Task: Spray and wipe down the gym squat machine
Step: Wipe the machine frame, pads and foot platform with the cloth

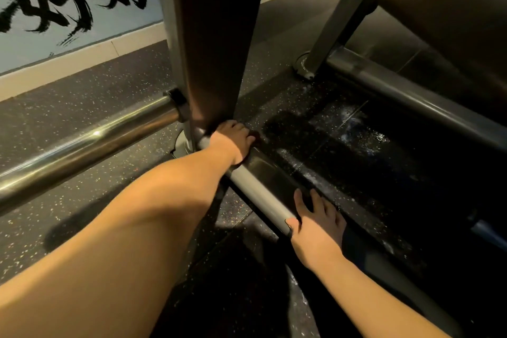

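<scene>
The squat machine's grey base tube (260, 195) runs diagonally across the floor to the foot of a broad dark upright (219, 44). My left hand (233, 143) lies on the tube right at that foot. Its fingers curl down over a dark reddish cloth (257, 136), of which only a scrap shows at the fingertips. My right hand (318, 225) rests nearer to me. Its thumb lies on the tube and its fingers are straight, spread over the tube's far side. No spray bottle is in view.
A shiny chrome bar (82, 145) sticks out to the left of the upright. A second grey tube (411, 96) and a slanted strut (337, 25) stand at the right. The black speckled floor (356, 129) between the tubes shows pale smears. A painted wall (68, 8) is behind.
</scene>
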The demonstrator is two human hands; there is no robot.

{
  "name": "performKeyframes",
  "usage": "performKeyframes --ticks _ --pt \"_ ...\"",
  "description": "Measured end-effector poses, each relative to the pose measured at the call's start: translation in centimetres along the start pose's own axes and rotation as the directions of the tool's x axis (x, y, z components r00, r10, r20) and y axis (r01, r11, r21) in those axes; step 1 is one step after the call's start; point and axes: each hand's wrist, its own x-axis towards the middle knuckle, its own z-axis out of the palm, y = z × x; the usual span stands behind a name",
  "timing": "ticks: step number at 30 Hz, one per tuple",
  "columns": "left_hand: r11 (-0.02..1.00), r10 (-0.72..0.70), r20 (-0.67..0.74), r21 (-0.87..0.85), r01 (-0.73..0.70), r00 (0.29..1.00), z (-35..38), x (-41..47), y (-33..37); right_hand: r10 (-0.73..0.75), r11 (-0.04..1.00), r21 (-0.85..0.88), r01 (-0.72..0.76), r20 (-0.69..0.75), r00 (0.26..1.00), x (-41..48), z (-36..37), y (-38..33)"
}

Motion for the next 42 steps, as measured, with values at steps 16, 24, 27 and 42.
performKeyframes --ticks 16,24,27,42 --pt "0.026 -0.679 0.332 -0.881 0.473 0.655 4.1 -5.5 4.6 0.0 1.0 -0.021 0.001 0.078 0.997 0.1 -1.1 -0.1" --pt "0.007 -0.611 0.378 -0.876 0.482 0.696 4.9 -8.1 7.1 -0.016 1.0 -0.015 0.017 0.085 0.996 0.2 -1.7 0.1" --pt "0.128 -0.571 0.299 -0.888 0.442 0.765 6.4 -11.0 11.5 -0.083 0.996 -0.001 0.084 0.116 0.99 0.4 -2.1 1.6" --pt "0.079 -0.609 0.403 -0.827 0.557 0.683 4.4 -11.0 14.1 0.038 0.97 0.233 -0.069 0.136 0.99 -3.6 -1.0 6.8"
